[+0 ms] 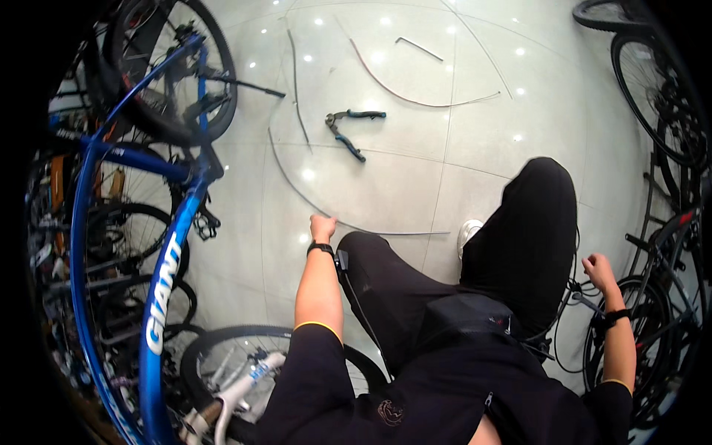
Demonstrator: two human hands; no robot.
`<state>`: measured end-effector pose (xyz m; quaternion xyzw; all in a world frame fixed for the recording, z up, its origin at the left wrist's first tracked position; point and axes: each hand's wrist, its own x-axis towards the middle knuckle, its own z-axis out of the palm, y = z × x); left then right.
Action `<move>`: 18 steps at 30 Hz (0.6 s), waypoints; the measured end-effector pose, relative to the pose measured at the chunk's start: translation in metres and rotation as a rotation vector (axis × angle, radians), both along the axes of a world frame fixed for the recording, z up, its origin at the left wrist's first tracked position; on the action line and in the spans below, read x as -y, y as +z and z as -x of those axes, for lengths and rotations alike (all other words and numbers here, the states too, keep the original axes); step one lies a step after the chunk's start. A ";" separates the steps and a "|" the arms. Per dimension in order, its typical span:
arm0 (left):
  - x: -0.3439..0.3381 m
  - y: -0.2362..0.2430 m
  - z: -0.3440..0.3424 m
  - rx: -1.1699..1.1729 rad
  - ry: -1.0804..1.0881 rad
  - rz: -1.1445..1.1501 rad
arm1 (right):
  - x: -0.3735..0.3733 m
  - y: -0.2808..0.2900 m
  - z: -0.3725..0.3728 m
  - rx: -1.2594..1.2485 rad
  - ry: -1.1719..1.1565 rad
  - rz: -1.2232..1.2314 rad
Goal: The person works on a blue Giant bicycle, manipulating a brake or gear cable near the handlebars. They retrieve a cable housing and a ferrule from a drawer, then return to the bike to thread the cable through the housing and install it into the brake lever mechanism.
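Note:
My left hand [322, 228] is closed in a fist beside my left knee. A grey length of cable housing [294, 187] curves past its knuckles, and I cannot tell whether the fingers grip it. Out to the right, my right hand [596, 271] is also closed, near a bicycle and some black cables; what it may hold is hidden. Ahead on the tiled floor lie cable cutters [343, 132] with blue-and-black handles spread apart. A hex key [420, 49] rests beyond them, near a thin curved cable [404, 97].
A blue bicycle frame [167, 278] stands close on my left, with wheels and more bikes behind it. Below it is a white handlebar stem [237, 389] by a tyre. Bicycles [662, 111] line the right side. Another dark cable [295, 81] and a straight thin wire [482, 48] lie ahead.

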<state>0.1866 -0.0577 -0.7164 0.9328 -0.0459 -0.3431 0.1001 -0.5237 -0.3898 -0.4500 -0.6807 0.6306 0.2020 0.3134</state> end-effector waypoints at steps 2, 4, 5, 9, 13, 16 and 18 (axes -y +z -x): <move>0.045 -0.002 0.022 0.186 0.163 -0.050 | -0.035 0.026 0.016 -0.109 -0.070 -0.002; 0.058 -0.011 0.015 0.163 0.205 -0.046 | -0.052 0.048 0.023 -0.087 -0.169 0.037; 0.064 -0.014 0.010 0.151 0.229 -0.044 | -0.058 0.059 0.025 -0.091 -0.201 0.041; 0.001 -0.058 -0.051 0.001 0.227 -0.009 | -0.005 0.066 0.007 0.029 -0.063 0.103; 0.067 0.041 -0.015 -0.348 0.453 0.429 | 0.025 0.106 -0.031 0.030 0.065 0.292; 0.076 0.152 0.014 -0.418 0.307 0.748 | 0.059 0.136 -0.126 0.246 0.227 0.419; 0.077 0.223 0.049 -0.442 0.120 0.853 | 0.064 0.160 -0.209 0.403 0.340 0.440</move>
